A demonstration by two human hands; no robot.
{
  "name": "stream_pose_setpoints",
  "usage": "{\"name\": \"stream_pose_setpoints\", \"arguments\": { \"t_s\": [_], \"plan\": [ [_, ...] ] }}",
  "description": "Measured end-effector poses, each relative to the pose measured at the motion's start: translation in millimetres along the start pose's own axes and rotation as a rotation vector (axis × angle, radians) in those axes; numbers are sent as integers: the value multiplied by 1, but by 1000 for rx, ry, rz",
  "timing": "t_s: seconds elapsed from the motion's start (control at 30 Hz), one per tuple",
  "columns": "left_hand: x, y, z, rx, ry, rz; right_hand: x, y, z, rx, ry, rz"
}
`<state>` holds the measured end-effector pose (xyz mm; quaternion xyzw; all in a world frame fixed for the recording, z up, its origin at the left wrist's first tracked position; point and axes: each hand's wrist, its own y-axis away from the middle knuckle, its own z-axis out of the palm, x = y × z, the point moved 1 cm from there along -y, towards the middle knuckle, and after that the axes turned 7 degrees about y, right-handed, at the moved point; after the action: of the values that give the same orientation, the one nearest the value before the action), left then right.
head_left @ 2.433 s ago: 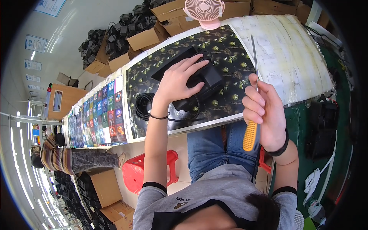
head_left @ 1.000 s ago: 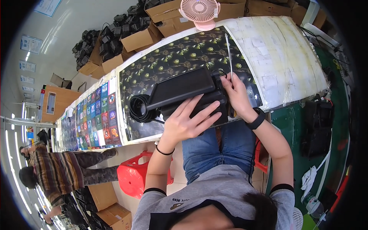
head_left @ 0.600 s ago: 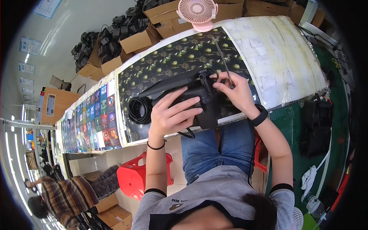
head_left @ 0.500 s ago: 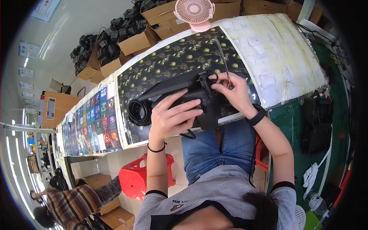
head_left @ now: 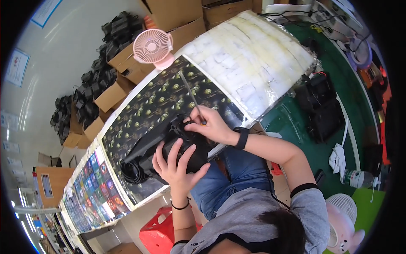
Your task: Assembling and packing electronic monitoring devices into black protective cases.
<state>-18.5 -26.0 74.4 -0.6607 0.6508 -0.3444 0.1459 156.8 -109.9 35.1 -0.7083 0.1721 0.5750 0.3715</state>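
A black plastic device (head_left: 198, 148) with a long flat panel (head_left: 146, 146) lies tilted across the near edge of the table. My left hand (head_left: 176, 171) grips its body from the near side, fingers spread over the top and thumb along the right. At the device's far right end, my right hand (head_left: 215, 125) is closed, thumb and index finger pinching at a small black loop, perhaps a cable. A long thin metal rod (head_left: 189, 90), like a screwdriver shaft, sticks out of that hand, pointing away. A coiled black cable (head_left: 132, 171) sits by the device's left end.
A pink fan (head_left: 153, 47) stands at the table's far edge. Behind it are cardboard boxes (head_left: 114, 99) and piles of black devices (head_left: 91, 86). More black parts (head_left: 319, 108) rest on the green surface at right, near a plastic bottle (head_left: 357, 178). A red stool (head_left: 158, 233) is below the table.
The view has turned and shifted, so the table sits at a steeper slant. My left hand's fingers are more curled and spread; my right hand stays at the same end of the device.
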Motion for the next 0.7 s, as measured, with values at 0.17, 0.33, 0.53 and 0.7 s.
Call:
{"name": "stream_pose_setpoints", "arguments": {
  "t_s": [0.17, 0.33, 0.53, 0.7],
  "plan": [
    [27, 1, 17, 66, -192, -53, 6, 5, -1, -29, -80, 102],
    [36, 15, 19, -67, -354, -177, 14, -1, 8, -137, -14, 204],
    [16, 6, 4, -200, -223, -204, -12, -8, -8, -192, 7, 461],
    [-10, 19, -20, -132, -250, -338, -19, -10, -7, -255, -18, 430]
  ]
}}
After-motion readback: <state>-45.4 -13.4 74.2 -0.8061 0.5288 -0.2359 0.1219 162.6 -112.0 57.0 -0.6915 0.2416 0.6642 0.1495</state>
